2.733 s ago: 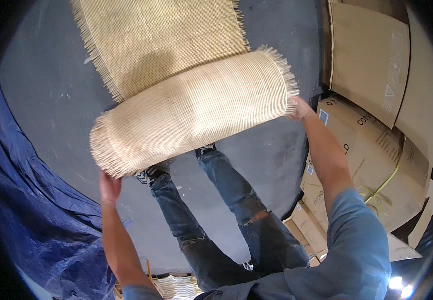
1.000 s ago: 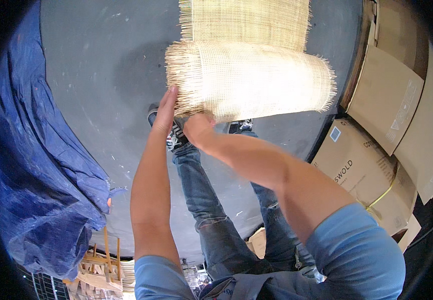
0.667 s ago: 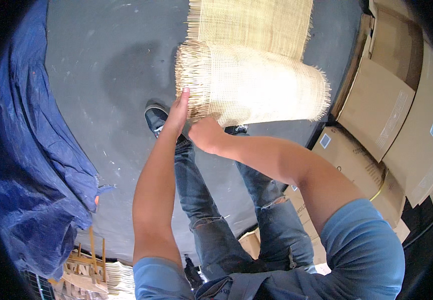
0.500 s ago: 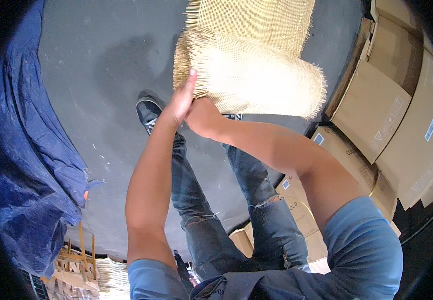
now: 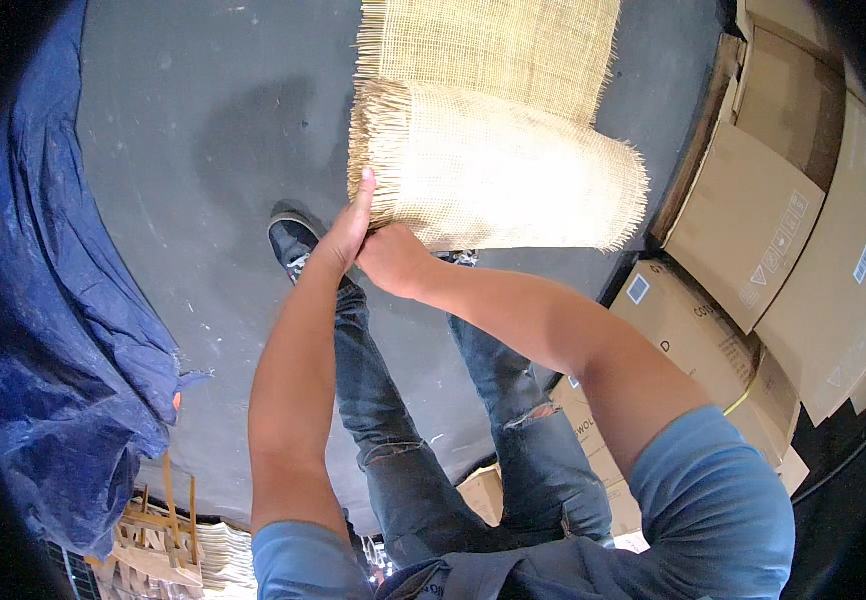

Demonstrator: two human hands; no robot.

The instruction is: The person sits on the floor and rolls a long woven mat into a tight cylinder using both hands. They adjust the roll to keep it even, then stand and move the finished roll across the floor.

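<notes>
A roll of woven cane webbing [image 5: 513,175], pale straw in colour with frayed ends, lies across the floor in front of my feet. Its unrolled part [image 5: 493,50] stretches away at the top of the view. At the roll's left end, my left hand [image 5: 345,232] grips the near edge, thumb up along the frayed side and the other fingers hidden. Right beside it, my right hand [image 5: 393,260] is closed at the same lower left corner, its fingertips out of sight under the roll. Both arms reach straight forward.
Dark grey floor [image 5: 183,200] surrounds the webbing. A crumpled blue tarp [image 5: 63,330] hangs along the left. Cardboard boxes [image 5: 743,220] stand stacked on the right. Wooden frames [image 5: 158,530] are at the lower left. My shoe [image 5: 293,240] is just left of the roll.
Both hands and the roll's near edge have come slightly lower in the view, toward me. More of the flat webbing shows beyond the roll. Both hands keep their hold.
</notes>
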